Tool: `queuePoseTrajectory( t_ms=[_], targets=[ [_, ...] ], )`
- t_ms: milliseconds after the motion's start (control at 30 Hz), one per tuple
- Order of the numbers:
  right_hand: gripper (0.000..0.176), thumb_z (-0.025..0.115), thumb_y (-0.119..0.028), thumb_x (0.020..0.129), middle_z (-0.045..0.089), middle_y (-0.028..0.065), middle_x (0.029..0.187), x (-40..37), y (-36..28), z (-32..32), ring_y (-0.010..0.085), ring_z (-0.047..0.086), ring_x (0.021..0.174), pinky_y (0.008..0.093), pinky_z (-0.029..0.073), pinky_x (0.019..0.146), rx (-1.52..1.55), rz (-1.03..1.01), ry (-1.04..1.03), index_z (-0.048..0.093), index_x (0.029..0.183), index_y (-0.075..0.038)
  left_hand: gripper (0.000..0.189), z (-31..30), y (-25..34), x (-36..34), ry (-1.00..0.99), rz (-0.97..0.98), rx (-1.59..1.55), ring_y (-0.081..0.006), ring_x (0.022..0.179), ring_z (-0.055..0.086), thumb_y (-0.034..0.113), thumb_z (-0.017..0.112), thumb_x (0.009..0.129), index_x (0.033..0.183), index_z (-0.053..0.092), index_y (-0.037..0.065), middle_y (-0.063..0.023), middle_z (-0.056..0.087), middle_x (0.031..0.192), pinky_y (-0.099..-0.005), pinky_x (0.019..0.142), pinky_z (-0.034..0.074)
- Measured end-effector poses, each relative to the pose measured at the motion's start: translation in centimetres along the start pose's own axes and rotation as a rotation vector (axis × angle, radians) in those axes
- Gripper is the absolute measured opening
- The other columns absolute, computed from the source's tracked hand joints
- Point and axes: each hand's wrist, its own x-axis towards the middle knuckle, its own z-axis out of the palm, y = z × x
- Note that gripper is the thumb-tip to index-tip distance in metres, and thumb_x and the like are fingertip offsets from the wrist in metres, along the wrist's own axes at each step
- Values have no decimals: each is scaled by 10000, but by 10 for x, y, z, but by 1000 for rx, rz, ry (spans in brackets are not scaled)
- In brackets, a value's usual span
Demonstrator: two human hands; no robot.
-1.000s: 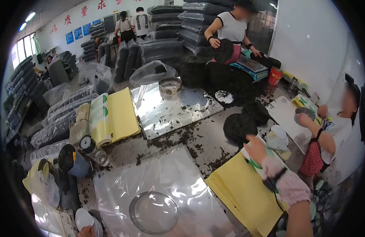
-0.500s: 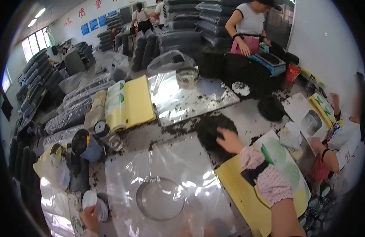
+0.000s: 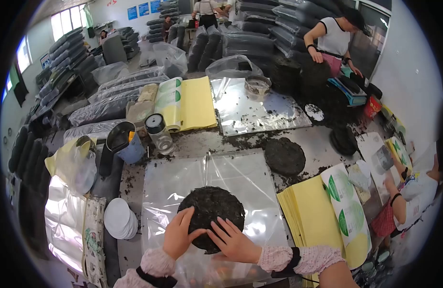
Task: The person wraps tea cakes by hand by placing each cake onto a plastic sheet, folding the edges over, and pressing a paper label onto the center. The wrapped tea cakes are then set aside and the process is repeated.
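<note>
A dark, round cake of pressed, leafy dried matter, seaweed-like (image 3: 212, 204), lies on the clear plastic sheet (image 3: 166, 177) in front of me. My left hand (image 3: 179, 235) rests on its lower left edge, thumb and fingers apart. My right hand (image 3: 235, 244) lies on its lower part with spread fingers. Both hands touch the cake from above. The metal ring seen earlier on the sheet is hidden. Another dark cake (image 3: 285, 157) lies beyond the sheet's right corner. White paper discs (image 3: 119, 218) are stacked to the left of the sheet.
Yellow paper (image 3: 310, 211) and green-white printed wrappers (image 3: 343, 211) lie at right. A blue bucket (image 3: 130, 149) and a clear jar (image 3: 159, 134) stand at left. Farther off are a metal ring (image 3: 258, 87), a scale (image 3: 348, 91) and a co-worker (image 3: 334, 41).
My right hand has moved from the dark cakes at right to the sheet, where a cake now lies. My left hand has left the white discs and joined it. The view has shifted.
</note>
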Motion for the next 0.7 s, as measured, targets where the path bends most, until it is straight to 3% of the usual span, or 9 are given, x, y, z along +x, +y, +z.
queuePoseTrajectory(
  t_ms=[100,133,167,233,333,433,567,700],
  targets=[
    [1096,848,-403,555,516,263,1279,22,16,-32,422,525,1201,455,446,1047,54,22,-1,397,1393,142,1151,0,2,11,-144,64,226,-364,1076,586,488,884,582,1430,367,-94,-212,575,1199,-408,879,523],
    [1186,873,-447,539,505,220,1187,40,12,-52,360,578,1069,396,542,857,-13,216,-152,342,1441,112,1341,-2,6,21,-227,49,258,-358,1059,568,565,877,497,1463,264,-134,-199,549,1167,-397,850,534],
    [1228,875,-437,536,507,184,1084,54,16,-50,311,613,933,355,561,731,-91,354,-244,290,1453,131,1345,-4,14,31,-268,46,346,-322,1039,575,562,875,492,1465,256,-132,-173,531,1146,-364,831,546],
    [1254,884,-430,498,506,180,1043,62,38,-10,300,643,821,345,567,676,-155,379,-332,297,1438,156,1344,17,13,43,-355,61,553,-285,1054,579,554,874,479,1456,273,-147,-165,524,1168,-300,804,563],
    [1093,859,-329,622,513,184,1019,61,50,20,298,650,734,346,572,611,-157,438,-336,310,1429,164,1321,26,19,49,-479,53,701,-264,1078,579,520,881,477,1437,295,-172,-163,524,1173,-264,761,586],
    [863,770,-186,752,515,179,982,62,53,39,288,650,689,364,570,555,-204,468,-265,339,1413,164,1291,41,9,48,-399,103,751,-234,1030,593,487,869,458,1399,325,-210,-150,523,1121,-244,670,597],
    [716,693,-135,818,527,185,993,56,64,74,287,662,699,370,570,540,-218,508,-196,375,1391,155,1224,85,-30,41,-167,211,874,-260,1050,614,457,878,484,1375,363,-205,-172,527,1135,-274,685,606],
    [715,730,-227,819,546,189,1020,58,70,60,294,670,764,359,570,615,-174,456,-276,426,1357,133,1138,77,-34,49,-429,138,645,-309,1073,617,404,896,556,1355,363,-206,-206,531,1153,-315,754,601]
  ],
)
